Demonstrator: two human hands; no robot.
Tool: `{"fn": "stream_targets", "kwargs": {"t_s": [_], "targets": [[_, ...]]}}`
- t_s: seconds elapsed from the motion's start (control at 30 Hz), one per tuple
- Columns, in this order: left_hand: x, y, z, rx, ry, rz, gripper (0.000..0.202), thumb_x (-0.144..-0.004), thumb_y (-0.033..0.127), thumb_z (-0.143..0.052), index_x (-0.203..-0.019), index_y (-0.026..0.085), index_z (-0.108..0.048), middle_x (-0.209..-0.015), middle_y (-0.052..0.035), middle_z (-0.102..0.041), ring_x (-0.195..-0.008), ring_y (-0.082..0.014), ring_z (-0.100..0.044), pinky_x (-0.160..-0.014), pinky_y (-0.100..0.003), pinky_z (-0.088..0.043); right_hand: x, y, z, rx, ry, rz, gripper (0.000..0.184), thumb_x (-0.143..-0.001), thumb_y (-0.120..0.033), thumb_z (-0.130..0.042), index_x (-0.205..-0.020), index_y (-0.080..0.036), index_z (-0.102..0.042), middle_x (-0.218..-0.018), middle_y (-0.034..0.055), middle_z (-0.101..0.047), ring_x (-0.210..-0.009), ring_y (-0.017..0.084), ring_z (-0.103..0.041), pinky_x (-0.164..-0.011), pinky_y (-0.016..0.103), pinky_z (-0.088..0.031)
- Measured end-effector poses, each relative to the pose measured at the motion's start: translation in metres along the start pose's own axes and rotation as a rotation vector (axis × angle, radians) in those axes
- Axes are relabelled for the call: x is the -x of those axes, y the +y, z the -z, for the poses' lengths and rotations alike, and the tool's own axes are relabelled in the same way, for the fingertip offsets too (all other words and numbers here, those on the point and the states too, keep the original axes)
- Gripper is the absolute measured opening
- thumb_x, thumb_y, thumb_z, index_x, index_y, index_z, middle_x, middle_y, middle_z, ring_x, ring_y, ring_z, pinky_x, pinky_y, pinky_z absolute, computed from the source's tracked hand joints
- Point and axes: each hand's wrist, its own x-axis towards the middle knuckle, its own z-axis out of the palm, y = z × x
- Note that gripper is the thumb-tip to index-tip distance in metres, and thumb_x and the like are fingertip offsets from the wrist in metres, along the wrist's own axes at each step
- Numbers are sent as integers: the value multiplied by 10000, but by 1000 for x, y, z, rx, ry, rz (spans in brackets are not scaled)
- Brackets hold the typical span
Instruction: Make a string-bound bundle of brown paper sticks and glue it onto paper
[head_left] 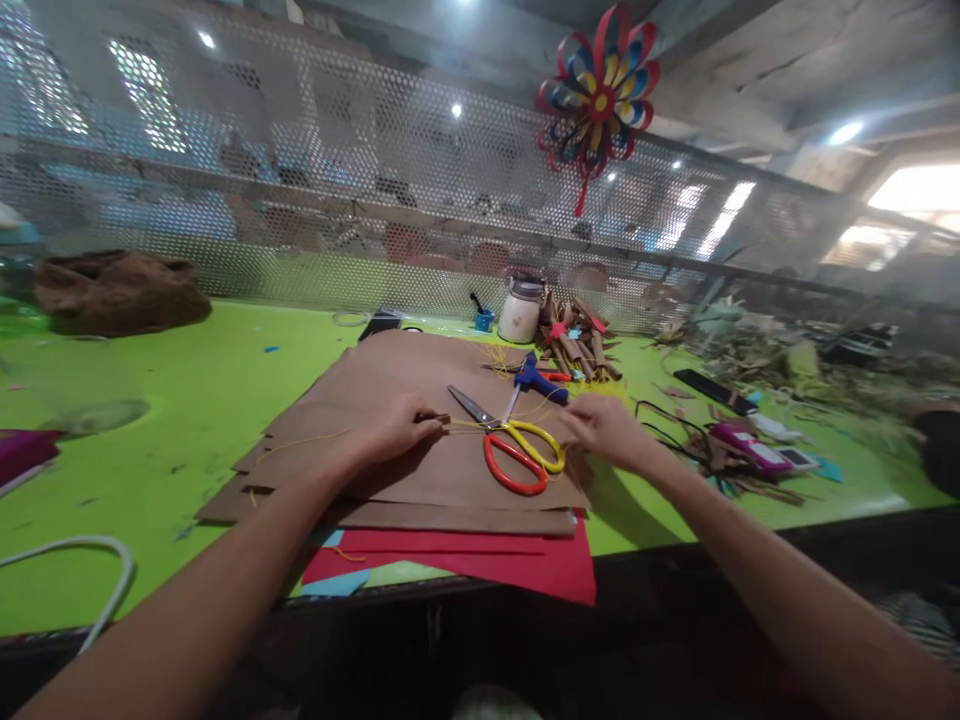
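My left hand (pixel 401 425) rests on a stack of brown paper sheets (pixel 390 380), its fingers pinched on a small brown stick and a thin yellow thread (pixel 465 424) that runs rightwards. My right hand (pixel 604 428) is closed in a pinch on the other end of that thread. Between the hands lie scissors (pixel 517 455) with one orange and one yellow handle loop, blades pointing away to the upper left. A blue glue gun (pixel 538 382) lies just behind the scissors.
Red paper (pixel 525 562) sticks out under the brown sheets on the lime-green table (pixel 187 400). Behind are a white jar (pixel 519 312), rolled brown paper pieces (pixel 577 345), a paper pinwheel (pixel 600 95) on the mesh screen, phones (pixel 754 447) and scraps at right, a brown lump (pixel 116 290) at left.
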Motion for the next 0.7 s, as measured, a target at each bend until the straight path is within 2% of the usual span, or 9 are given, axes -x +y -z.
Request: {"fn": "stream_targets", "kwargs": {"t_s": [0.07,0.17,0.23,0.4,0.5,0.6,0.7], "targets": [[-1,-2,-2,-5,18,-7,387,-817,433,-468,-890,148,-719,-802,-75,-687,-736,-186,-576,-660,-257,-404,20,-26,-12,-23,-46,78,299,-891,-282,-442,-753,-176,-685,-764,71,-648,-752,176,-570,-691,272,-407],[-2,-5,-5,-7,43,-31,387,-820,427,-460,-915,155,-719,-821,-72,-691,-753,-188,-582,-681,-265,-408,32,-50,-23,14,-14,90,238,-861,-347,-512,-922,-172,-661,-925,102,-643,-904,218,-555,-773,307,-402],[-3,-6,-5,2,50,-39,393,-818,426,-462,-941,153,-716,-856,-76,-695,-776,-193,-590,-700,-272,-414,28,-54,-27,10,-26,44,301,-824,-372,-563,-1026,-157,-625,-966,116,-641,-905,229,-560,-754,311,-403],[-3,-5,-3,3,53,3,405,-786,438,-482,-943,146,-713,-884,-84,-698,-783,-200,-600,-693,-271,-425,13,-41,-28,-210,-174,-92,354,-738,-233,-635,-1085,-171,-605,-711,13,-650,-636,154,-573,-543,235,-366],[-3,-3,-3,-19,45,20,411,-775,451,-477,-913,150,-720,-844,-77,-698,-753,-200,-595,-662,-267,-419,16,-24,-21,-324,-134,-121,316,-713,-188,-627,-1028,-166,-626,-682,-2,-653,-596,130,-569,-532,220,-379],[-5,-2,-3,-22,21,7,418,-767,454,-475,-902,146,-722,-830,-78,-698,-736,-197,-588,-647,-266,-412,23,-8,-10,-369,-61,-190,161,-754,-276,-599,-839,-157,-669,-647,14,-661,-580,132,-574,-534,223,-393],[-6,-4,-4,-17,-6,-4,436,-769,466,-464,-907,142,-722,-831,-79,-699,-737,-195,-587,-649,-262,-407,22,-7,-11,-290,-32,-170,318,-810,-405,-540,-673,-156,-683,-576,24,-637,-542,134,-545,-504,235,-349]]}}
